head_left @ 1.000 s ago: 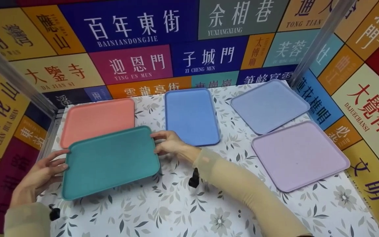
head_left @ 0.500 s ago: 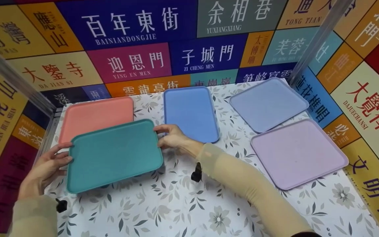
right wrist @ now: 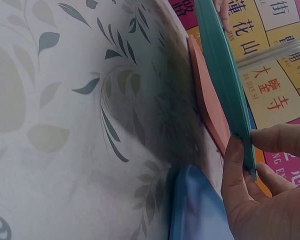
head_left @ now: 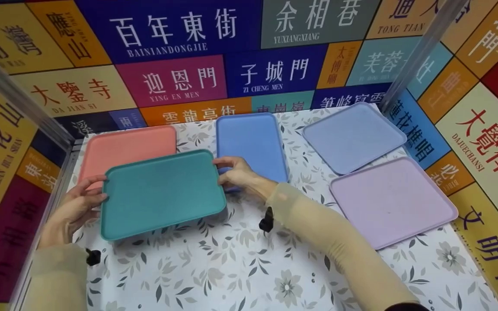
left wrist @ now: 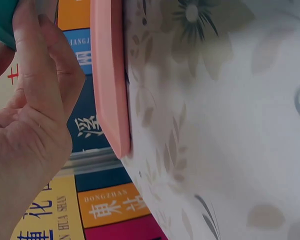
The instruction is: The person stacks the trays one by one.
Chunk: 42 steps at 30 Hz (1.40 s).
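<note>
A teal tray [head_left: 162,194] is held above the table by both hands, tilted, its right end farther back than its left. My left hand [head_left: 76,207] pinches its left short edge; in the left wrist view only a corner of the teal tray [left wrist: 1,20] shows beside the left hand [left wrist: 35,110]. My right hand [head_left: 242,175] grips the opposite short edge, and the right wrist view shows the thumb and fingers of the right hand [right wrist: 270,185] on both faces of the teal tray [right wrist: 225,75]. Behind it lies a coral tray [head_left: 132,144], partly covered from the head view.
A blue tray [head_left: 249,138] lies upright at the back middle, partly behind my right hand. To the right are a pale blue tray [head_left: 352,138] and a lilac tray [head_left: 391,203], close together. Lettered panels [head_left: 167,82] wall the flower-patterned table [head_left: 214,268] at back and sides.
Both hands have carried the teal tray to the right and away from me, so it now covers part of the blue tray's near left corner. The other trays stay put.
</note>
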Available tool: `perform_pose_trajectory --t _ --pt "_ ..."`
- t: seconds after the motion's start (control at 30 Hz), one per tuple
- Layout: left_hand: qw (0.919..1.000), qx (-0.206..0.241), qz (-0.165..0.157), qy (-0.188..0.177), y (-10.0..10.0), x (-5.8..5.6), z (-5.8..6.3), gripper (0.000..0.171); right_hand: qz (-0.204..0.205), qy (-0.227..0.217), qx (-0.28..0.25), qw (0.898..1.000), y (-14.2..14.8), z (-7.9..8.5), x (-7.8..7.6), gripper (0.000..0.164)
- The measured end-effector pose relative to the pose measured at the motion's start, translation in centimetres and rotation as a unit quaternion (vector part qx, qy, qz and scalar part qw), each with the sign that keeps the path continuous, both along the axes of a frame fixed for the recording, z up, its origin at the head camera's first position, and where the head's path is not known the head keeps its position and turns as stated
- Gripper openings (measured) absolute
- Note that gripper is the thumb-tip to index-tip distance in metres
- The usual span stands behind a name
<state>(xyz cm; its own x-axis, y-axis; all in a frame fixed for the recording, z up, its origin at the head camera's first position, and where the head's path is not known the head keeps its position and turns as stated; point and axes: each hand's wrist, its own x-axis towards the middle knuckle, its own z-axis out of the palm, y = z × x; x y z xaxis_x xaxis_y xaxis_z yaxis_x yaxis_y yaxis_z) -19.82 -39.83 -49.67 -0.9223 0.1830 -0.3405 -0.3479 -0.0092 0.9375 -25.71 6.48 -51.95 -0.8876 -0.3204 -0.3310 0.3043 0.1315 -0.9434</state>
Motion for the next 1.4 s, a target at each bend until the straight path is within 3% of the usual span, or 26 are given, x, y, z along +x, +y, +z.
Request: perform_pose_trajectory --t 0.37,0.5,0.7,0.97,1.1,1.27,1.4 --pt "0.9996 0.014 0.021 0.016 1.9 -1.2 -0.3 0.046 -0.032 -0.025 -0.011 0.999 1.3 0.9 -1.0 0.06" --pt "0.998 0.042 0.04 0.026 2.5 -1.2 -0.6 0.047 -0.049 -0.032 -0.027 0.998 1.7 0.8 -1.3 0.057" --pt "0.9936 0.066 0.088 0.025 3.2 -1.0 -0.7 0.049 -0.072 -0.018 -0.041 0.996 2.4 0.4 -1.6 0.058" --pt "0.9835 0.047 0.174 0.016 4.4 -1.1 -0.4 0.048 -0.116 -0.021 -0.079 0.99 2.0 0.2 -1.4 0.055" --pt "0.9783 0.056 0.199 0.015 5.3 -1.3 -0.5 0.049 -0.137 -0.031 -0.084 0.986 1.2 0.4 -1.3 0.063" --pt "0.9709 0.079 0.226 0.012 6.7 -1.5 -0.8 0.05 -0.186 -0.028 -0.088 0.978 -0.4 0.5 -0.7 0.071" --pt "0.9633 0.096 0.25 0.019 8.3 -2.0 -1.2 0.05 -0.225 -0.017 -0.13 0.966 -1.5 0.5 -0.2 0.073"
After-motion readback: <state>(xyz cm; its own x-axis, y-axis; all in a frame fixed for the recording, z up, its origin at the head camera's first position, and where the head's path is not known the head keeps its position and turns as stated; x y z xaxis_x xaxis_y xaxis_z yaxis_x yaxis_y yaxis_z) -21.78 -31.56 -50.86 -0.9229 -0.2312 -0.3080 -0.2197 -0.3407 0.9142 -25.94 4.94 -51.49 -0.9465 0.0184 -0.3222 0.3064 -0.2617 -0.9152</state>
